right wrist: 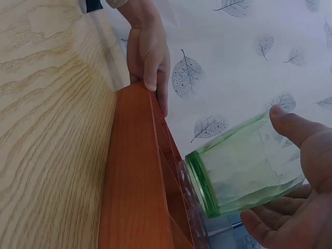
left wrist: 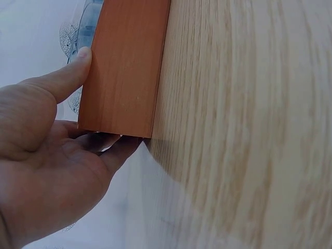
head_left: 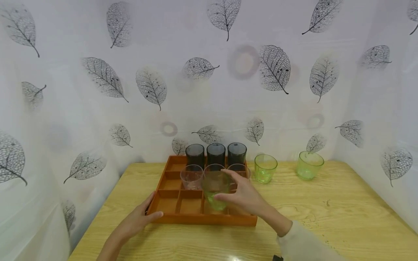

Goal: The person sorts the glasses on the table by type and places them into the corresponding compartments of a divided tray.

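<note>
My right hand [head_left: 245, 195] holds a green-tinted glass [head_left: 213, 192] between thumb and fingers, over the front row of an orange-brown wooden compartment tray [head_left: 209, 219]. In the right wrist view the glass's thick green base [right wrist: 202, 184] points toward the tray. My left hand [head_left: 137, 221] grips the tray's front left corner, thumb at the front edge and fingers round the left side. Dark grey glasses [head_left: 195, 156] stand in the tray's back row. Clear glasses [head_left: 191, 178] stand in the middle row, partly hidden by the held glass and right hand.
Two more green glasses stand on the wooden table [head_left: 294, 203] right of the tray: a nearer one [head_left: 265, 168] and one farther right [head_left: 309, 166]. A white leaf-print curtain [head_left: 209, 101] hangs behind the table and along its sides.
</note>
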Motion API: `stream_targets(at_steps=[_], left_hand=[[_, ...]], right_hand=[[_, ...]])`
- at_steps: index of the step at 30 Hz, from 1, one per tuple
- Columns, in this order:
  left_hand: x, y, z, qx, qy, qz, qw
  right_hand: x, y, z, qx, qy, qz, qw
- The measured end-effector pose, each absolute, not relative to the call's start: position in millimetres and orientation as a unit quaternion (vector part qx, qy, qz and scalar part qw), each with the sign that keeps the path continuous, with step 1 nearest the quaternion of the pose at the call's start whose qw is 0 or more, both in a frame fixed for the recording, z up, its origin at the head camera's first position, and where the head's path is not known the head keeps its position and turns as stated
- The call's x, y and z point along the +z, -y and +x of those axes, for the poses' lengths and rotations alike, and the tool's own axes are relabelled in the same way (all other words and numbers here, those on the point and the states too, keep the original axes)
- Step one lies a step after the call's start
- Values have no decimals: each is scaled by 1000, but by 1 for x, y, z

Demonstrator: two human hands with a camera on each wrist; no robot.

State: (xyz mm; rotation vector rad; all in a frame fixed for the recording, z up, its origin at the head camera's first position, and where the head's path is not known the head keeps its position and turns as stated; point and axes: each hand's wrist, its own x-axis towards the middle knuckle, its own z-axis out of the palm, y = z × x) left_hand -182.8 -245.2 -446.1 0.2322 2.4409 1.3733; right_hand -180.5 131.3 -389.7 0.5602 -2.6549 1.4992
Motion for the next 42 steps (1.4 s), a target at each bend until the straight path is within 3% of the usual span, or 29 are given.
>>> stream_targets(at_steps=[27,42], left_hand=[[-446,245,-181,484,-857,87,153],[-445,243,-182,493,-850,88,163]], right_hand=[[-403,-56,-195,534,814,228,24],[-420,-54,-197,513,830,218,19]])
